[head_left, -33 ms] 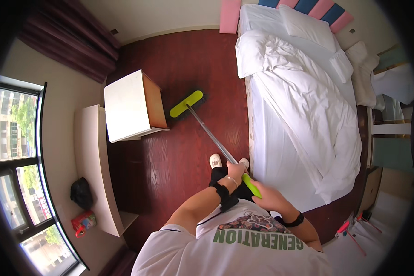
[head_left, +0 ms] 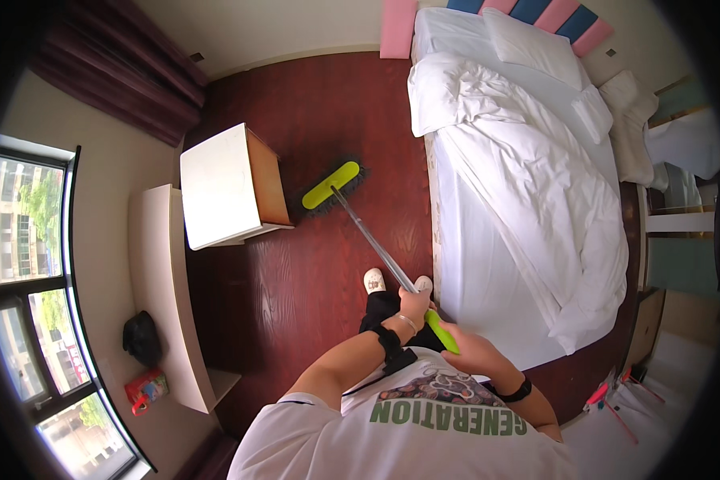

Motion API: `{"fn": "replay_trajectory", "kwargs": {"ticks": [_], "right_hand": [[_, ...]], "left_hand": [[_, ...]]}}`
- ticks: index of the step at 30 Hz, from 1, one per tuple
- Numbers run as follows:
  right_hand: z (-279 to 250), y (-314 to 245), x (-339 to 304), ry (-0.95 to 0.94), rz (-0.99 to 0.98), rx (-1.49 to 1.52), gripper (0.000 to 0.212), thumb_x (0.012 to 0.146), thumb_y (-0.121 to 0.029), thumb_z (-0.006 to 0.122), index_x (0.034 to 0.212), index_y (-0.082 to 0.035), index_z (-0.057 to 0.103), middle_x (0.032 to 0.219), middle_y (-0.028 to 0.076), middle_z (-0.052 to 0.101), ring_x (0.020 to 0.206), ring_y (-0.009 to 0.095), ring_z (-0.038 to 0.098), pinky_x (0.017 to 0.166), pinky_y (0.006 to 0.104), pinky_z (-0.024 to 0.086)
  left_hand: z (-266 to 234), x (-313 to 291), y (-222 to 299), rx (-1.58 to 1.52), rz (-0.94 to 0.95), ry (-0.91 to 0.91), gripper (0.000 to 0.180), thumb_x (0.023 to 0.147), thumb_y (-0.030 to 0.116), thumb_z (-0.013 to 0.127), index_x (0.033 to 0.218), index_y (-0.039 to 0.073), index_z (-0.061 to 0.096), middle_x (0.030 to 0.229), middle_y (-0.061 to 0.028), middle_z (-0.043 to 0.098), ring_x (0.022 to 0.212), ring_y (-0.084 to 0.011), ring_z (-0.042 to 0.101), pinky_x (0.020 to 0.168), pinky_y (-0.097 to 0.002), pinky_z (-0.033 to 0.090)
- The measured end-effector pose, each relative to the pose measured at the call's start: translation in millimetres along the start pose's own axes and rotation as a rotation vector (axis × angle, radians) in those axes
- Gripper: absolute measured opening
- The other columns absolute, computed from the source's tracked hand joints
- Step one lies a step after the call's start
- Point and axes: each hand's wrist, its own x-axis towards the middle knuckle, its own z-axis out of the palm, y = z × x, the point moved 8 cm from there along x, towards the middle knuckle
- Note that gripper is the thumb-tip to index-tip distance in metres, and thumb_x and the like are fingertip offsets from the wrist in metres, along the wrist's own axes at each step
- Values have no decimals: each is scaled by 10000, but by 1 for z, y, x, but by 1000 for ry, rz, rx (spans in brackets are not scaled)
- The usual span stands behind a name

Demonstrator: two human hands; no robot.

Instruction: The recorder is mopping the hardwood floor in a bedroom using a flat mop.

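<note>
A broom (head_left: 378, 249) with a lime-green head, dark bristles and a grey metal pole slants across the dark red wooden floor. Its head rests on the boards to the right of a white-topped cabinet. My left hand (head_left: 414, 304) is wrapped round the lower pole, just above the lime-green grip. Nearer my body, my right hand (head_left: 470, 350) closes on the end of that grip, its fingers partly hidden.
A bed (head_left: 484, 264) with a rumpled white duvet (head_left: 536, 184) runs along the right side. On the left stand the cabinet (head_left: 220, 184) and a low shelf unit (head_left: 158, 280). A black bag (head_left: 142, 338) and a red packet (head_left: 146, 389) lie by the window.
The broom head has shifted slightly to the right and nearer to me, and more of its bristles show. Both hands have moved a little with the pole, keeping their hold.
</note>
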Motion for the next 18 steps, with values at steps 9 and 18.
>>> {"fn": "replay_trajectory", "kwargs": {"ticks": [9,18], "right_hand": [[18,0,32,-5,59,122,612,783,-237,549,1307,-98,266,729,226,588,682,395,584,594,471,428],[27,-15,96,184,3,60,606,804,-212,537,1322,-99,242,742,240,597,682,406,585,610,477,442]], "left_hand": [[-9,33,21,268,-3,-61,317,779,45,512,1016,33,302,613,-122,522,513,-242,556,422,-372,468],[-22,85,86,417,132,-49,417,779,31,506,1099,2,240,588,-124,502,452,-239,535,381,-370,455]]}}
